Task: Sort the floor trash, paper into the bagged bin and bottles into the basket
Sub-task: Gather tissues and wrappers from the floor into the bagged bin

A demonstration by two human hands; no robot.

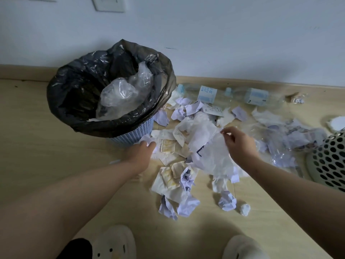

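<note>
Item: bagged bin (130,126). A pale blue lattice bin lined with a black bag is set on the floor (46,146) against the wall, at the left of the view. Clear crumpled plastic (123,94) is seen inside the bag.

Item: basket (328,161). A pale perforated basket is partly seen at the right edge, beside the litter.

Item: bottles. Two clear bottles with pale blue labels are laid on their sides along the skirting, the first bottle (203,93) just right of the bin, the second bottle (257,97) further right.

Item: paper scraps (188,181). Crumpled white, lilac and stained yellowish pieces are spread over the floor between bin and basket, with loose balls nearer the feet. A thin white sheet (212,156) is raised at the middle of the heap.

Item: left hand (141,152). It is lowered to the scraps at the foot of the bin; the fingers are curled downward and hidden, so it cannot be told whether anything is gripped.

Item: right hand (237,143). The upper edge of the thin white sheet is pinched between thumb and fingers.

Item: slippers. Two pale slippers are seen at the bottom edge, the left slipper (113,243) and the right slipper (242,247).
</note>
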